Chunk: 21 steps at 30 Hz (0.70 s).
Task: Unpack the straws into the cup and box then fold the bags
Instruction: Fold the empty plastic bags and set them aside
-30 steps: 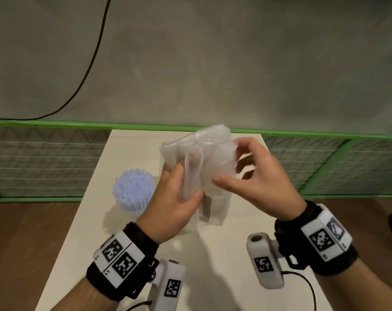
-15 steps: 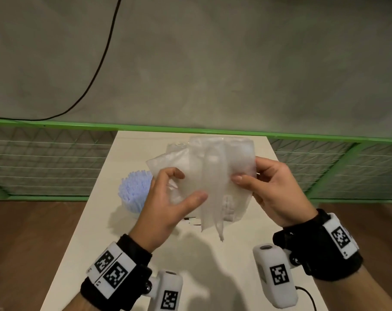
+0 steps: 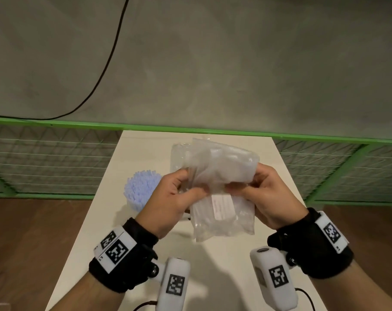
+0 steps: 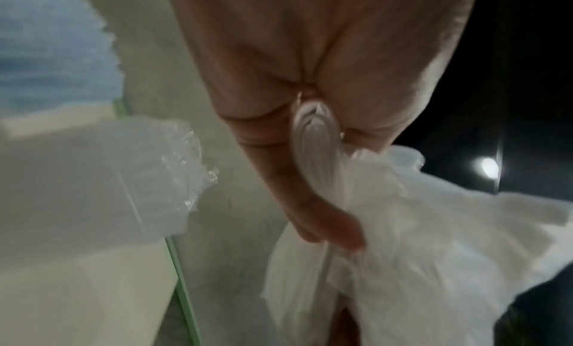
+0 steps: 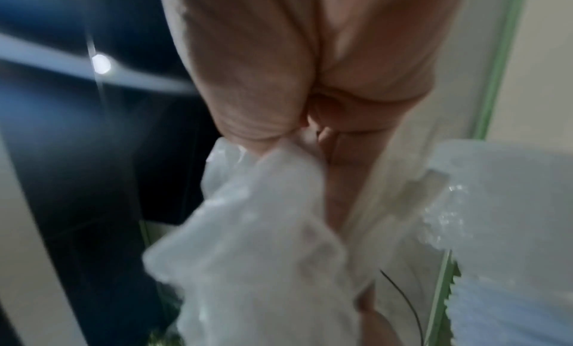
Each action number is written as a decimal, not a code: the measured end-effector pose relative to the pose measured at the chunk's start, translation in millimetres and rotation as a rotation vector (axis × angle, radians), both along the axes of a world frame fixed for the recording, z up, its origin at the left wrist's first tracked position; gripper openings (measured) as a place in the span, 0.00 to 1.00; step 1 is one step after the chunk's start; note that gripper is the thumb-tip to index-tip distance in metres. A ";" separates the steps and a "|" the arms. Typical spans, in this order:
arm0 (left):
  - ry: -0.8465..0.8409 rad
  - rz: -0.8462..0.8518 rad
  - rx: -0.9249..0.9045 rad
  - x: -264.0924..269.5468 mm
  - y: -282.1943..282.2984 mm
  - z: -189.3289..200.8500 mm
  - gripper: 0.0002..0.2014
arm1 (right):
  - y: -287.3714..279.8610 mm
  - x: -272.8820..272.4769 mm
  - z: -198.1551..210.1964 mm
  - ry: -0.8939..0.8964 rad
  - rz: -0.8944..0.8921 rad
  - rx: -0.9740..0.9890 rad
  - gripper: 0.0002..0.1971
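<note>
I hold a clear, crumpled plastic bag (image 3: 222, 173) in the air over the white table (image 3: 134, 254). It is doubled over, and the lower flap, which carries a white label (image 3: 223, 207), hangs toward me. My left hand (image 3: 190, 187) pinches the bag's left side and my right hand (image 3: 240, 187) pinches its right side, thumbs almost meeting. In the wrist views the left hand (image 4: 310, 131) and the right hand (image 5: 310, 131) each clamp bunched bag film (image 4: 403, 229) (image 5: 263, 241). A cup of pale blue straws (image 3: 141, 191) stands to the left. A clear box (image 3: 178, 153) shows behind the bag.
The table is narrow, with wooden floor (image 3: 33, 243) on both sides. A green rail with mesh (image 3: 56, 124) runs across behind it, below a grey wall with a black cable (image 3: 105, 63). The clear box (image 4: 108, 180) (image 5: 502, 192) stands close beyond my fingers.
The hands have come together and the bag has been doubled over. Its labelled part now hangs down toward me. The cup of straws has not moved.
</note>
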<state>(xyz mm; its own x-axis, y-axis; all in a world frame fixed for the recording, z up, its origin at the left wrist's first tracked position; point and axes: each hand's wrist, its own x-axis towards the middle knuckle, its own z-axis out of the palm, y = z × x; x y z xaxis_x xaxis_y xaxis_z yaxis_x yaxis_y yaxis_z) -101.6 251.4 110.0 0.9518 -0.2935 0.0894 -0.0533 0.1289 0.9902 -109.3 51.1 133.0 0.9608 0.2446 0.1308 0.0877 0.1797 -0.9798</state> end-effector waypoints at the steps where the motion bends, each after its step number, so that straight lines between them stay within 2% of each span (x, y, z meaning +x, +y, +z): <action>1: 0.020 0.007 -0.051 -0.1 -0.7 -0.2 0.10 | 1.0 0.1 -0.8 0.009 0.007 0.032 0.13; 2: 0.047 0.008 -0.093 0.1 -0.7 -0.6 0.09 | 1.9 0.3 -0.2 -0.001 0.017 0.035 0.12; 4: 0.111 -0.066 -0.182 -1.2 -1.1 0.8 0.10 | 1.4 1.7 0.4 -0.050 0.037 -0.001 0.17; 6: 0.199 -0.129 -0.274 -2.3 0.6 4.1 0.16 | -0.2 2.0 3.4 -0.112 0.062 -0.038 0.18; 9: 0.267 -0.080 -0.188 -5.3 2.4 13.9 0.20 | -1.8 2.4 6.3 -0.220 0.068 -0.095 0.21; 11: 0.274 -0.152 -0.110 -8.2 0.0 15.9 0.19 | -1.5 1.9 8.7 -0.298 0.061 -0.148 0.18; 13: 0.307 -0.232 -0.107 -10.8 1.0 14.7 0.35 | -1.4 3.2 12.0 -0.391 0.052 -0.258 0.17; 14: 0.332 -0.262 -0.133 -11.1 2.6 16.0 0.41 | -1.6 4.9 13.2 -0.460 0.037 -0.352 0.20; 15: 0.346 -0.277 -0.139 -10.4 5.0 17.6 0.44 | -1.5 6.5 14.3 -0.539 0.017 -0.459 0.24; 16: 0.331 -0.283 -0.099 -10.8 5.4 20.9 0.41 | -1.4 8.1 15.1 -0.610 0.004 -0.551 0.26; 18: 0.259 -0.260 0.024 -9.7 4.6 26.2 0.23 | -1.5 10.4 16.1 -0.682 0.008 -0.651 0.28; 19: 0.236 -0.237 0.061 -9.8 3.4 28.7 0.16 | -1.8 10.5 16.3 -0.672 0.022 -0.674 0.28; 21: 0.236 -0.156 0.078 -6.9 3.0 24.8 0.09 | -4.3 11.2 18.0 -0.513 0.044 -0.632 0.28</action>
